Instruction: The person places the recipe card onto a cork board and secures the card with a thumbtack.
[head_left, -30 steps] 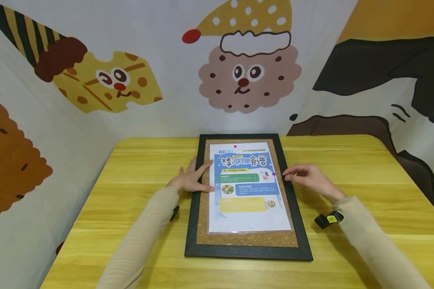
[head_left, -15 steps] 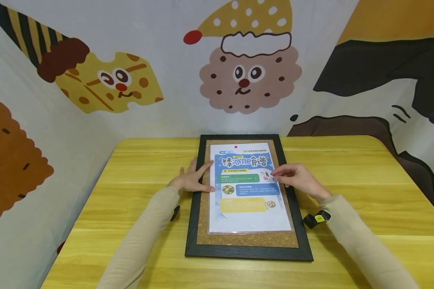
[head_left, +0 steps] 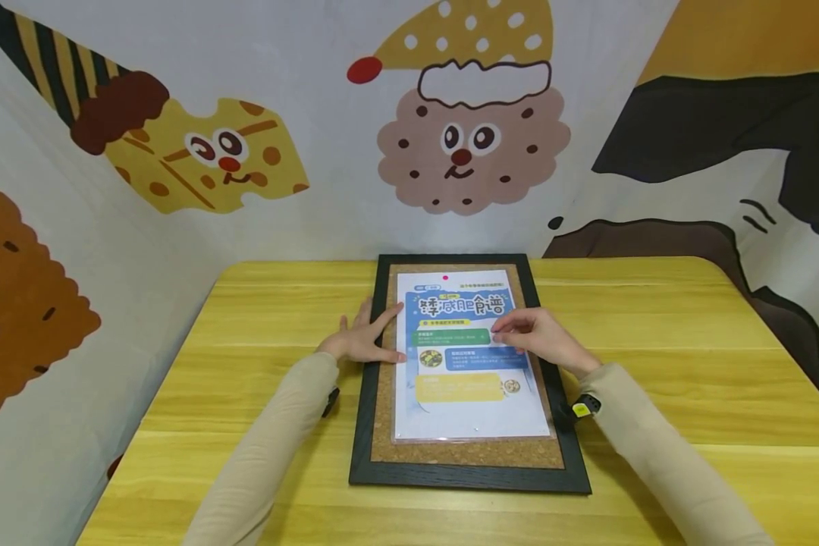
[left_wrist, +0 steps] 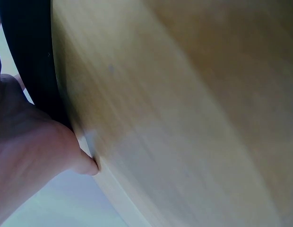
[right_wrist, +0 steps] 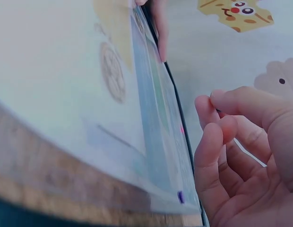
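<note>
A printed poster (head_left: 444,418) lies on a cork board (head_left: 467,453) with a black frame. Near the poster's top sits a pink pushpin (head_left: 445,277). A purple pushpin (right_wrist: 180,197) shows at its side in the right wrist view. My left hand (head_left: 363,341) rests across the board's left edge with fingers spread, thumb and forefinger reaching the poster. Over the poster's right half is my right hand (head_left: 535,337). Its thumb and fingers pinch a tiny dark piece (right_wrist: 219,111), mostly hidden by the fingertips.
The board lies on a yellow wood-grain table (head_left: 266,470), its far end near the table's back edge. Behind the table hangs a white cloth (head_left: 327,220) printed with cartoon food. A black strap with a yellow patch (head_left: 582,409) is on my right wrist.
My right hand has moved left from the board's right edge to over the poster, covering the purple pushpin in the head view. My left hand and the board have stayed in place.
</note>
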`<action>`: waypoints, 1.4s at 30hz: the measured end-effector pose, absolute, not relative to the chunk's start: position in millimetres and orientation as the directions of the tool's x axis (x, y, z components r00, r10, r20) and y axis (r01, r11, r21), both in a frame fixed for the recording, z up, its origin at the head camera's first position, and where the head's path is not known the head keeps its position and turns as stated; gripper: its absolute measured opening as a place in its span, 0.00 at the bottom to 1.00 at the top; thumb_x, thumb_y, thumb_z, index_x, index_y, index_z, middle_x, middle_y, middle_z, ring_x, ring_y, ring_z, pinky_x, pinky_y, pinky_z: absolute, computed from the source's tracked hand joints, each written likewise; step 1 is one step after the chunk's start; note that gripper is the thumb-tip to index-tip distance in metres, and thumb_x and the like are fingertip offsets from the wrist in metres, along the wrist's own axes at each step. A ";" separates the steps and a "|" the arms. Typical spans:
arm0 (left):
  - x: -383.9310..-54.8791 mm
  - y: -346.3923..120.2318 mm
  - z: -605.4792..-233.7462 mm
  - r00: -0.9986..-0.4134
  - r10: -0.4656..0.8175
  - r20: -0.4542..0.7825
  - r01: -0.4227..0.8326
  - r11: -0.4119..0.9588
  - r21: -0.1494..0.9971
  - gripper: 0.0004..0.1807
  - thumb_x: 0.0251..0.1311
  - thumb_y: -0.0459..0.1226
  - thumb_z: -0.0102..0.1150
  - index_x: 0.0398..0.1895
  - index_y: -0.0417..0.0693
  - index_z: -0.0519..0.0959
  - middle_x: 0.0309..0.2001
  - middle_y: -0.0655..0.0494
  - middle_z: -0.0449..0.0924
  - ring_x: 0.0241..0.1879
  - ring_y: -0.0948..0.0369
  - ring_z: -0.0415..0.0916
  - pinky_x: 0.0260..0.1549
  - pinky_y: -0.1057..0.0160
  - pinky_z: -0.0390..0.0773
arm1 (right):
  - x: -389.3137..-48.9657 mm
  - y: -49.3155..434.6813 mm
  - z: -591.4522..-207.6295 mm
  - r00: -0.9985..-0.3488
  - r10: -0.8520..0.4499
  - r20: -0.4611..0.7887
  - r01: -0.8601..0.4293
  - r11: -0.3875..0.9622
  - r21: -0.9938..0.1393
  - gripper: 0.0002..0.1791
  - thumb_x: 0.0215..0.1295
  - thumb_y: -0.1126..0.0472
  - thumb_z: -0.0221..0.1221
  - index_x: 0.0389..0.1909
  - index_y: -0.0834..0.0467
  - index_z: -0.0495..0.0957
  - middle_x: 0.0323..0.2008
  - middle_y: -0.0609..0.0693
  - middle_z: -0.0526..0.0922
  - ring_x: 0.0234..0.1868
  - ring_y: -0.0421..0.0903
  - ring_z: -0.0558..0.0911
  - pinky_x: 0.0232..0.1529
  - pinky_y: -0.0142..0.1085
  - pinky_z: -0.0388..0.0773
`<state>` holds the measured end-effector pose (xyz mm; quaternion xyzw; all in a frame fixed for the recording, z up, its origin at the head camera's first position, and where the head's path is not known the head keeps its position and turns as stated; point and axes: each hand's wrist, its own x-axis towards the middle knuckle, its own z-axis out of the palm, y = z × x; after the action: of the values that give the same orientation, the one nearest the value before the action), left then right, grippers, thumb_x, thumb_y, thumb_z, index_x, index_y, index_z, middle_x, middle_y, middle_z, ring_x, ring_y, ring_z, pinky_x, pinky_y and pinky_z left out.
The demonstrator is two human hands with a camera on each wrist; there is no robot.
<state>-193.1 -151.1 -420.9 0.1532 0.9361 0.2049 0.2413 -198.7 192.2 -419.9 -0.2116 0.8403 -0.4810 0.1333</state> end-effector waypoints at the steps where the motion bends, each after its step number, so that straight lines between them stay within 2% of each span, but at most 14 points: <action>1: -193.0 -151.0 -420.7 -0.836 0.387 -0.389 0.188 0.868 0.459 0.56 0.56 0.60 0.61 0.78 0.62 0.37 0.74 0.36 0.19 0.72 0.44 0.18 0.62 0.32 0.28 | -198.5 190.1 -419.2 -0.870 -0.492 -0.023 -0.231 0.448 -0.864 0.12 0.63 0.65 0.63 0.45 0.67 0.82 0.37 0.56 0.81 0.33 0.53 0.77 0.28 0.36 0.76; 7: -191.7 -150.5 -419.1 -0.836 0.391 -0.385 0.190 0.864 0.466 0.55 0.56 0.59 0.61 0.78 0.61 0.37 0.73 0.36 0.19 0.72 0.44 0.18 0.62 0.32 0.27 | -187.6 175.7 -401.2 -0.830 -0.555 -0.048 -0.239 0.433 -0.869 0.10 0.63 0.70 0.61 0.43 0.72 0.79 0.36 0.60 0.80 0.31 0.55 0.76 0.28 0.36 0.75; 13: -191.3 -150.9 -419.4 -0.835 0.395 -0.384 0.195 0.864 0.464 0.55 0.56 0.59 0.61 0.78 0.61 0.37 0.74 0.36 0.19 0.72 0.44 0.18 0.62 0.32 0.27 | -182.0 166.7 -392.3 -0.811 -0.584 -0.027 -0.260 0.402 -0.878 0.09 0.63 0.71 0.61 0.41 0.72 0.78 0.34 0.58 0.79 0.29 0.56 0.75 0.26 0.36 0.75; 22: -193.0 -151.1 -421.2 -0.835 0.394 -0.384 0.196 0.865 0.461 0.55 0.56 0.60 0.61 0.78 0.61 0.37 0.74 0.36 0.19 0.72 0.44 0.18 0.62 0.31 0.29 | -203.4 163.9 -431.2 -0.833 -0.548 -0.073 -0.195 0.416 -0.888 0.10 0.60 0.62 0.67 0.39 0.62 0.80 0.34 0.54 0.77 0.30 0.50 0.73 0.25 0.34 0.72; 29: -193.2 -151.5 -421.2 -0.835 0.395 -0.384 0.201 0.867 0.455 0.55 0.56 0.60 0.60 0.78 0.62 0.37 0.74 0.36 0.20 0.72 0.44 0.19 0.62 0.31 0.29 | -203.5 156.5 -432.5 -0.852 -0.512 -0.108 -0.137 0.418 -0.898 0.10 0.60 0.62 0.67 0.38 0.62 0.79 0.33 0.55 0.76 0.32 0.50 0.74 0.26 0.34 0.71; 35: -192.9 -151.6 -421.2 -0.834 0.395 -0.385 0.197 0.866 0.460 0.56 0.56 0.60 0.61 0.78 0.62 0.37 0.74 0.36 0.19 0.72 0.44 0.19 0.62 0.32 0.28 | -202.3 148.0 -431.9 -0.845 -0.528 -0.082 -0.175 0.418 -0.892 0.10 0.59 0.65 0.66 0.40 0.64 0.79 0.34 0.53 0.76 0.33 0.48 0.74 0.25 0.32 0.72; 42: -194.8 -152.0 -423.1 -0.837 0.395 -0.378 0.199 0.864 0.462 0.56 0.55 0.61 0.60 0.78 0.61 0.37 0.74 0.36 0.19 0.72 0.43 0.19 0.62 0.31 0.29 | -204.5 133.7 -432.1 -0.831 -0.550 -0.090 -0.185 0.424 -0.887 0.11 0.59 0.69 0.64 0.41 0.70 0.78 0.33 0.55 0.77 0.30 0.48 0.74 0.24 0.35 0.74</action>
<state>-194.8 -152.0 -423.1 0.1585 0.9358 0.2069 0.2372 -204.5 133.7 -432.1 -0.2231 0.8229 -0.4880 0.1870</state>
